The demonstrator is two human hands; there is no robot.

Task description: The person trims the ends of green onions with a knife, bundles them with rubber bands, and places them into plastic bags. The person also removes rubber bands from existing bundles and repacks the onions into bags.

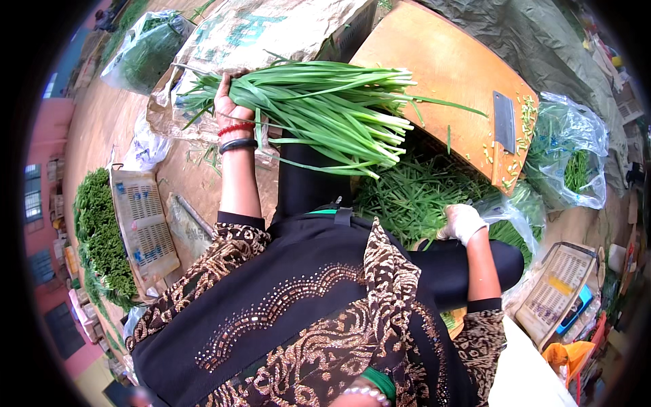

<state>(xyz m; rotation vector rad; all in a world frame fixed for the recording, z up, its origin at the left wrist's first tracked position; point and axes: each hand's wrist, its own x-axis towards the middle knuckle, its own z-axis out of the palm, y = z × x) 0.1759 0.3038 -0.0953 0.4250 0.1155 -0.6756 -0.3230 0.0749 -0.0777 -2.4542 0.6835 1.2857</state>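
My left hand [230,106], bare and wearing red and black bracelets, grips a thick bunch of garlic chives [315,102] near its leafy end. The pale stem ends point right and overlap the near edge of an orange-brown cutting board [422,46]. My right hand [465,224], in a white glove, rests by my bent knee at the edge of a heap of loose green leaves [407,191]. Its fingers curl downward, and what they hold, if anything, is hidden. On the board lies a cleaver [503,119] with a wooden handle, beside scattered pale stem trimmings [525,124].
Clear plastic bags of greens [574,152] stand right of the board, and another bag [147,53] lies at far left. A plastic crate [147,224] sits beside bundled herbs [99,234]. A second crate [554,285] is at right. A woven sack [244,35] lies ahead.
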